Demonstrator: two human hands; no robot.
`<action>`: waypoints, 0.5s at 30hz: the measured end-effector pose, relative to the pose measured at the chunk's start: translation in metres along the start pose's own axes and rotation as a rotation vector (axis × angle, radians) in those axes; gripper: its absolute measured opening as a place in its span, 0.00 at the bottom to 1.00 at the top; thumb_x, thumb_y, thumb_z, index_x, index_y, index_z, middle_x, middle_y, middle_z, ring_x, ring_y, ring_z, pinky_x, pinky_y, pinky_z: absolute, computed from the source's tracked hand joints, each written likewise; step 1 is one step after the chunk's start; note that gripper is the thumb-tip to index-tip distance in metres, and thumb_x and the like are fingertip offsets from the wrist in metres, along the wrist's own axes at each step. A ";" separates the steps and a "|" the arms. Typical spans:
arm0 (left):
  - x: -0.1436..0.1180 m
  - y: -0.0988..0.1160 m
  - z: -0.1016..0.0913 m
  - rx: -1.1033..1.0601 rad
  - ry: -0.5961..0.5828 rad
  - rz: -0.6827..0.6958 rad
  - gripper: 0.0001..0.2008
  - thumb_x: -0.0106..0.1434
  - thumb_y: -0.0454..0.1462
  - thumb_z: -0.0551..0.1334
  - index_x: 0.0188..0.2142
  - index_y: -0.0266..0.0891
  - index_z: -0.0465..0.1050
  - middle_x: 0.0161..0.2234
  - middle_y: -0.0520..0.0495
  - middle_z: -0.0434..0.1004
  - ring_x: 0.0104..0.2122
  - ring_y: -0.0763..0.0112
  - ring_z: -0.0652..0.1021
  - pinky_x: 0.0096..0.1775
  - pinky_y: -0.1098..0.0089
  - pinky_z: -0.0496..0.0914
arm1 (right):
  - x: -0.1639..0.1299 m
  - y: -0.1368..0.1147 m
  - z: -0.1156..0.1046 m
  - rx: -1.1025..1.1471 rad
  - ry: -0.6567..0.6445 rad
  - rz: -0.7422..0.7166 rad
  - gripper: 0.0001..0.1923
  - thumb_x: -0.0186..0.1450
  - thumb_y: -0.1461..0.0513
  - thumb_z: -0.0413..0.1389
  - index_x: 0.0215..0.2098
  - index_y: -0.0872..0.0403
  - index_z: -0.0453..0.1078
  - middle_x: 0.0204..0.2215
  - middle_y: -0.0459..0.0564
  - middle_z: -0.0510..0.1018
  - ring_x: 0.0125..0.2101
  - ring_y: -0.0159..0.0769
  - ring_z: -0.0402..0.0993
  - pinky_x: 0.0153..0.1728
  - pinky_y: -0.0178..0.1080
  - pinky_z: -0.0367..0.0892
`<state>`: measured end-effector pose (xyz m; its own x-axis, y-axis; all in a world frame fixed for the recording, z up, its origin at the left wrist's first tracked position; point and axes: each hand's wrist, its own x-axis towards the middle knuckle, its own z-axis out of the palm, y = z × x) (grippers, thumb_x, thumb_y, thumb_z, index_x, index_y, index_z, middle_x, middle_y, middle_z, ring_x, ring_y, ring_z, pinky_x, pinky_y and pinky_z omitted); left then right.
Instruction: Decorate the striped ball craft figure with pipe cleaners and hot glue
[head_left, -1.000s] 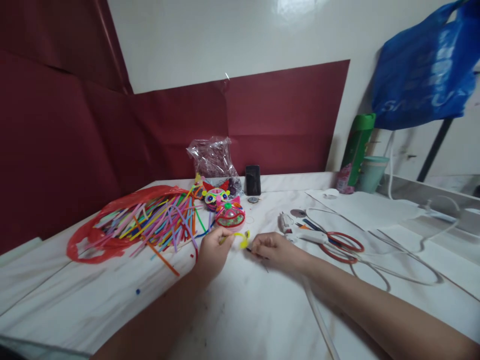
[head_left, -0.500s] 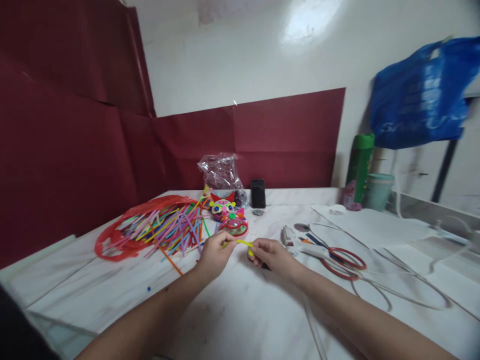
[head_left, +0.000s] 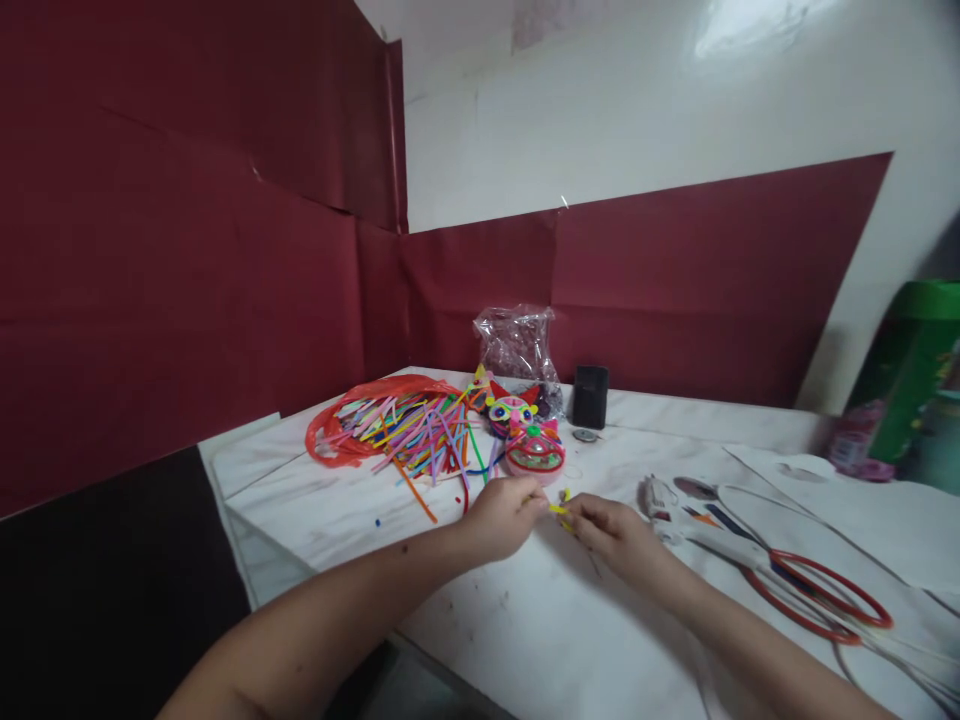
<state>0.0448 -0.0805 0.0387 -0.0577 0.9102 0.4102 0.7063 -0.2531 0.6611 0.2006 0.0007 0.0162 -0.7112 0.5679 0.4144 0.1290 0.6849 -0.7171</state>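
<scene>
Both bare forearms reach forward over the table from the lower edge of the view, the left one from the lower left and the right one from the lower right, and they converge near the table's middle. The left hand (head_left: pixel 504 517) is curled with thumb and fingertips pinched together, pointing right. The right hand (head_left: pixel 616 527) faces it just beside, knuckles up, its fingertips likewise pinched, the two hands almost touching at the fingertips.

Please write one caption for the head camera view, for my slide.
Left hand and right hand pinch a short fuzzy yellow pipe cleaner above white marble table.
</scene>
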 end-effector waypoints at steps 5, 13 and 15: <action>0.005 0.001 -0.009 0.010 0.068 0.094 0.10 0.59 0.37 0.54 0.24 0.38 0.69 0.22 0.52 0.68 0.26 0.72 0.68 0.29 0.73 0.60 | 0.002 -0.002 -0.008 0.153 -0.017 0.107 0.12 0.56 0.56 0.49 0.19 0.53 0.59 0.16 0.42 0.64 0.19 0.29 0.59 0.23 0.33 0.57; 0.017 -0.004 -0.001 0.154 0.008 0.044 0.09 0.59 0.35 0.53 0.25 0.39 0.69 0.22 0.52 0.70 0.23 0.72 0.68 0.26 0.73 0.58 | 0.004 0.004 -0.009 0.024 -0.071 0.106 0.18 0.59 0.50 0.48 0.19 0.52 0.55 0.15 0.41 0.59 0.18 0.28 0.54 0.20 0.32 0.52; 0.017 -0.005 0.003 0.226 -0.096 0.074 0.08 0.57 0.32 0.54 0.25 0.39 0.69 0.23 0.51 0.71 0.24 0.72 0.69 0.25 0.73 0.57 | 0.004 0.009 -0.007 -0.115 -0.050 0.047 0.16 0.59 0.53 0.47 0.18 0.52 0.54 0.15 0.41 0.59 0.19 0.29 0.54 0.20 0.33 0.51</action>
<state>0.0425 -0.0630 0.0410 0.0599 0.9218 0.3831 0.8465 -0.2503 0.4699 0.2038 0.0121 0.0147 -0.7358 0.5790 0.3512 0.2394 0.7075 -0.6649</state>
